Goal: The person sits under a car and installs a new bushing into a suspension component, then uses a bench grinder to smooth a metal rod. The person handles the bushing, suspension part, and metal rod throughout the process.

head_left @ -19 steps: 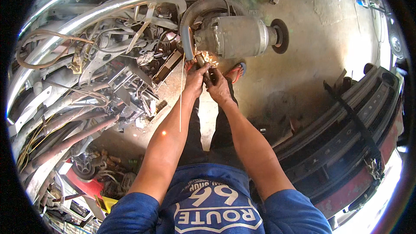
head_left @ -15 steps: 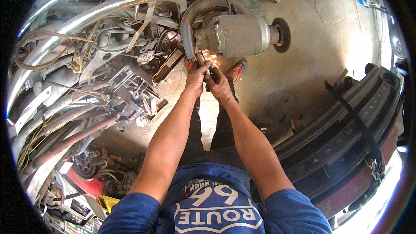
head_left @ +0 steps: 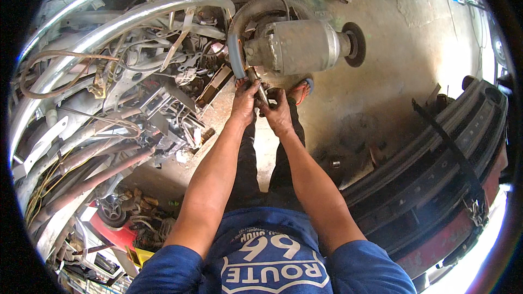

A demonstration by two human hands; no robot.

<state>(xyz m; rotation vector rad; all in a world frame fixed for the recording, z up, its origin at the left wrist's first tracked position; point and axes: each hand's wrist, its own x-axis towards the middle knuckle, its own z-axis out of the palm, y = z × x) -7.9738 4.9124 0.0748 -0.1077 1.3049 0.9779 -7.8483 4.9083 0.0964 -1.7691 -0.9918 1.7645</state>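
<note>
A short, shiny metal rod or tube (head_left: pixel 262 93) slants between my two hands. My left hand (head_left: pixel 244 100) is closed round its upper part, with the thumb along it. My right hand (head_left: pixel 280 113) grips the lower end, fingers curled. The rod's upper end lies close to the lower edge of a grey grinding wheel (head_left: pixel 236 57); whether they touch I cannot tell. That wheel sits on the left side of a grinder motor (head_left: pixel 302 46). A dark second wheel (head_left: pixel 355 44) is fixed on the motor's right side.
Scrap metal heaps the left side, with long curved chrome tubes (head_left: pixel 117 19) and a rusty pipe (head_left: pixel 92 177). Black vehicle panels (head_left: pixel 430 185) lie at the right. My sandalled foot (head_left: pixel 301 90) stands on the concrete floor (head_left: pixel 403 38) below the motor.
Bright sparks at the rod's upper end have gone. My hands and the rod have shifted slightly toward me, and my right hand has lowered a little.
</note>
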